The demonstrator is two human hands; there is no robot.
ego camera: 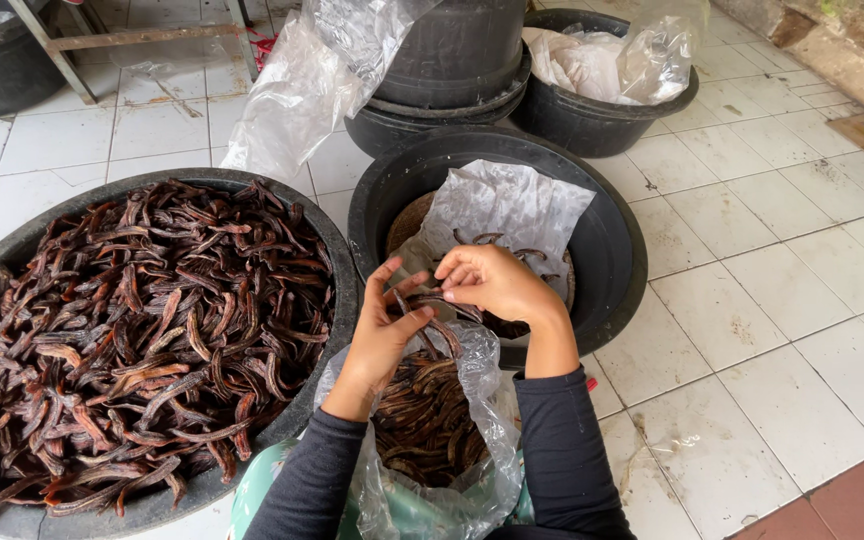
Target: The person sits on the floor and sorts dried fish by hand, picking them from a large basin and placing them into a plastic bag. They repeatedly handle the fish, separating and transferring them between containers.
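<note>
My left hand [380,335] and my right hand [497,285] meet above a clear plastic bag [477,420] filled with dark brown dried pods [422,420]. Both hands pinch a few of these pods [442,305] between their fingers, just over the bag's open mouth. The bag rests in my lap, between my dark-sleeved forearms. Right behind the hands stands a black tub [607,240] lined with a crumpled white sheet [502,210] that has a few pods on it.
A large black basin [337,250] heaped with the same brown pods fills the left. Stacked black tubs [452,60] draped with clear plastic, and another tub [592,115] holding bags, stand behind. White floor tiles [772,300] spread to the right.
</note>
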